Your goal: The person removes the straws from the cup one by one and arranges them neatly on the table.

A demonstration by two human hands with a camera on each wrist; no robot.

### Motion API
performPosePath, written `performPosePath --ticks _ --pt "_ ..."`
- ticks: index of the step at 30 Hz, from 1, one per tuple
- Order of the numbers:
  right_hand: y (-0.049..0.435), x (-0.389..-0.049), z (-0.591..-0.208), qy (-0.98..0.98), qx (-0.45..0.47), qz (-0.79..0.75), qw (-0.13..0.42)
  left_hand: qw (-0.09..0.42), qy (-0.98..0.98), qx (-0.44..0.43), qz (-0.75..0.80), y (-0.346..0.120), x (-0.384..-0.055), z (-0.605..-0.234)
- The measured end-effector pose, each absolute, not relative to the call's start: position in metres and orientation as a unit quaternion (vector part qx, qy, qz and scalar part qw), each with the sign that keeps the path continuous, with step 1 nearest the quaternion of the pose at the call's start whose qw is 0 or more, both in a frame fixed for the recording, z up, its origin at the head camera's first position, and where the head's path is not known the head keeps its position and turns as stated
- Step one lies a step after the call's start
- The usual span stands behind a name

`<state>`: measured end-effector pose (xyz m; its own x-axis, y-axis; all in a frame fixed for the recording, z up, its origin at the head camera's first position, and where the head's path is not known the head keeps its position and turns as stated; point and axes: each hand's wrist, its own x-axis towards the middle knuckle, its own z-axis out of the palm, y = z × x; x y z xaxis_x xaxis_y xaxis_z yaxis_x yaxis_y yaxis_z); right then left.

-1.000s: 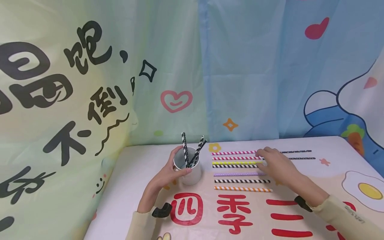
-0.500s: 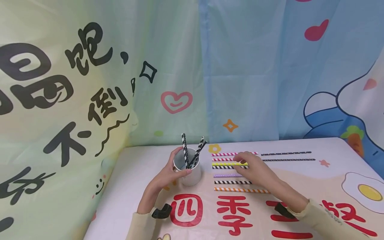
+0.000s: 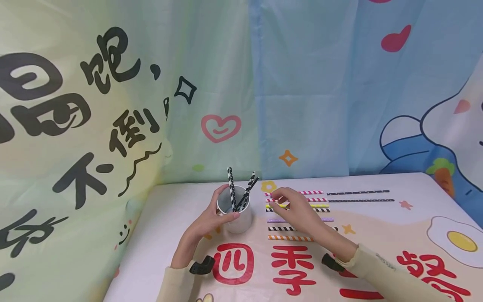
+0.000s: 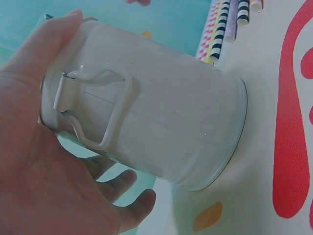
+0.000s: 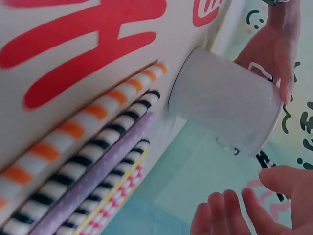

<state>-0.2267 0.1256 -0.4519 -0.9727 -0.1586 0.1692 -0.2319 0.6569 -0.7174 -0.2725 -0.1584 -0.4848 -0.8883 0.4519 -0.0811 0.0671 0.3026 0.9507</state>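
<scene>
My left hand grips a white mug by its rim, thumb on the near side and fingers round the far side. A pair of wire-like handles shows on the mug across the two wrist views. Several black-and-white paper straws lean inside it. My right hand hovers over a row of straws, fingers loosely bent with nothing between them. Under and beside it lie pink-striped straws, a yellow straw, a purple straw, black-striped straws and an orange-striped straw.
Two dark patterned straws lie right of the row. A printed cloth with red characters and a fried egg covers the table. Behind it hangs a printed curtain.
My right hand has moved left along the straws, from their right ends toward the mug. The left hand and the mug have stayed in place.
</scene>
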Motion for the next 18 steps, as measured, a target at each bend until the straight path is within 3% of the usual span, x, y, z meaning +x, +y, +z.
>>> performPosePath --ticks 18 --pt "0.071 -0.243 -0.465 -0.844 0.084 0.521 0.091 0.170 0.787 0.169 0.569 -0.159 -0.273 -0.485"
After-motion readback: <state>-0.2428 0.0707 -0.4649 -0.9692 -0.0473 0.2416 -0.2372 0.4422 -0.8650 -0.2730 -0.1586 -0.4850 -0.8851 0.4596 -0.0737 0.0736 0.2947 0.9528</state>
